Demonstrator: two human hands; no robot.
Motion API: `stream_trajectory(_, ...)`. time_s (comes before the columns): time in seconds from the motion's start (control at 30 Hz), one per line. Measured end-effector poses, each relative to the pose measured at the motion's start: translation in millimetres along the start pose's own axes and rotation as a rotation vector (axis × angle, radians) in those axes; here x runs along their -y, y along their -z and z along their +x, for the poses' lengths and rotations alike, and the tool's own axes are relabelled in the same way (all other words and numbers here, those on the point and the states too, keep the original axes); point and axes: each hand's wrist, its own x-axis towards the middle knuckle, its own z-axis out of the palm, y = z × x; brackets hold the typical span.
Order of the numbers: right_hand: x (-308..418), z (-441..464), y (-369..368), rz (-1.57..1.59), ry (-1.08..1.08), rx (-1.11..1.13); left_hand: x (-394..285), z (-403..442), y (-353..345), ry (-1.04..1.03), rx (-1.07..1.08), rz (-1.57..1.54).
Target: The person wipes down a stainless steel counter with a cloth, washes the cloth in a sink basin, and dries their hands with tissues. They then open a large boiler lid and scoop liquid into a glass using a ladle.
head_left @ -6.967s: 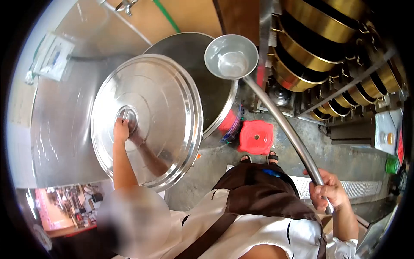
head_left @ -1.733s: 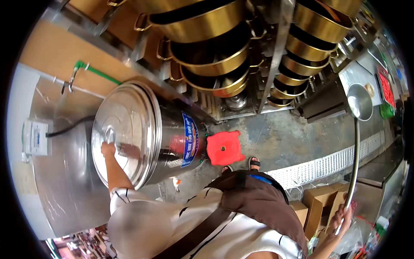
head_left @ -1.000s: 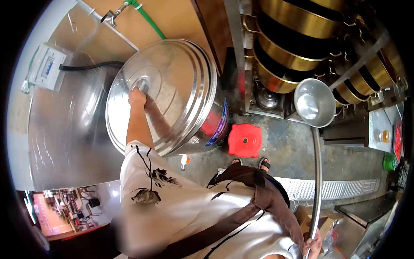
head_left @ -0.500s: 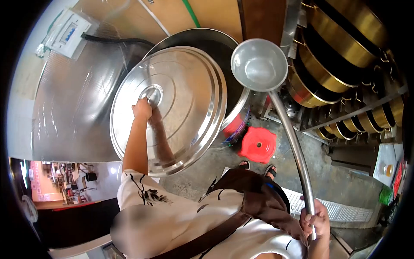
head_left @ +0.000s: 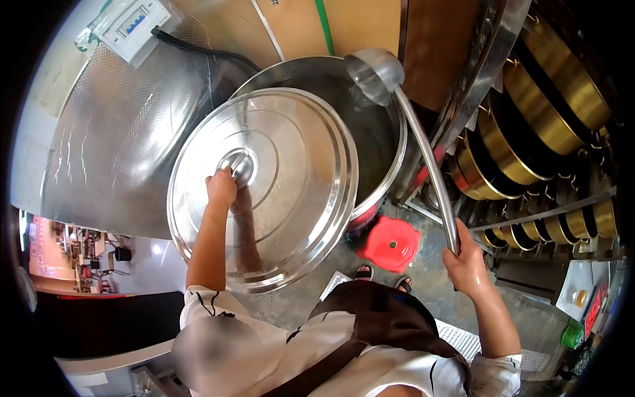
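My left hand point(head_left: 222, 186) is closed around the knob of a large round steel lid point(head_left: 297, 159). The lid is tilted and covers the left part of a big steel pot point(head_left: 395, 155), leaving the pot's right side uncovered. Liquid in the pot looks dark; how deep it is I cannot tell. My right hand point(head_left: 467, 259) grips the lower end of the long handle of a large metal ladle point(head_left: 377, 74). The ladle's bowl is tipped on its side above the pot's far right rim.
Stacked gold-coloured pots point(head_left: 529, 119) fill a rack on the right. A red plastic stool point(head_left: 392, 245) stands on the floor beside the pot. A switch box point(head_left: 135, 26) with a black cable point(head_left: 205, 47) is on the upper left wall.
The ladle's bowl has moved left over the pot and turned from facing up to tipped sideways. My right hand has risen forward with the handle. My left hand stays on the lid knob.
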Motion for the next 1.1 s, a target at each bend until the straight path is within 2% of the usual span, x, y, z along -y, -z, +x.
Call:
stream_trajectory(0.03,-2,3,0,-0.003,0.002,-0.003,-1,1,0,-0.005,0.001,-0.002)
stream_trajectory(0.1,-4,8,0,-0.299,0.105,-0.123,-2,3,0,-0.011,0.005,-0.004)
stream_trajectory(0.2,-2,14,6,-0.498,0.222,-0.198,-6,9,-2,-0.027,0.025,0.019)
stream_trajectory(0.23,7,14,9,-0.499,0.132,-0.178,-7,12,-4,-0.033,0.041,0.043)
stream_trajectory(0.3,11,17,15,-0.473,0.224,-0.214,-6,20,-14,-0.021,0.071,0.045)
stream_trajectory(0.37,42,17,33,-0.313,0.241,-0.116,-17,24,-7,-0.039,0.044,0.027)
stream_trajectory(0.43,84,10,56,-0.129,0.246,-0.036,-9,46,-36,-0.048,-0.008,0.087)
stream_trajectory(0.5,110,11,72,0.169,0.422,0.004,-20,46,-22,-0.064,-0.02,0.1)
stream_trajectory(0.57,161,-3,97,0.49,0.365,0.134,-30,53,-19,-0.066,-0.094,0.083)
stream_trajectory(0.67,216,-12,140,0.666,0.529,0.148,-39,62,-18,-0.098,-0.148,0.052)
stream_trajectory(0.77,254,-9,186,0.871,0.686,0.118,-51,84,-28,-0.081,-0.167,0.002)
stream_trajectory(0.8,264,-11,205,0.821,0.76,0.063,-55,88,-26,-0.068,-0.142,0.005)
stream_trajectory(0.83,274,-8,222,0.899,0.716,-0.085,-64,87,-15,-0.085,-0.131,-0.036)
stream_trajectory(0.87,274,-2,259,0.787,0.718,0.008,-66,98,-28,-0.069,-0.137,-0.035)
stream_trajectory(0.9,286,0,273,0.904,0.738,-0.357,-66,109,-40,-0.057,-0.134,-0.043)
stream_trajectory(0.93,292,7,295,0.912,0.736,-0.359,-67,114,-46,-0.092,-0.137,-0.06)
stream_trajectory(0.97,297,6,313,0.938,0.742,-0.332,-76,110,-37,-0.107,-0.176,-0.094)
stream_trajectory(1.03,311,9,347,1.058,0.72,-0.244,-86,110,-23,-0.104,-0.11,-0.093)
stream_trajectory(1.07,313,11,366,1.223,0.703,-0.093,-86,113,-28,-0.131,-0.18,-0.108)
stream_trajectory(1.1,316,14,386,1.647,0.706,0.234,-86,116,-30,-0.15,-0.197,-0.111)
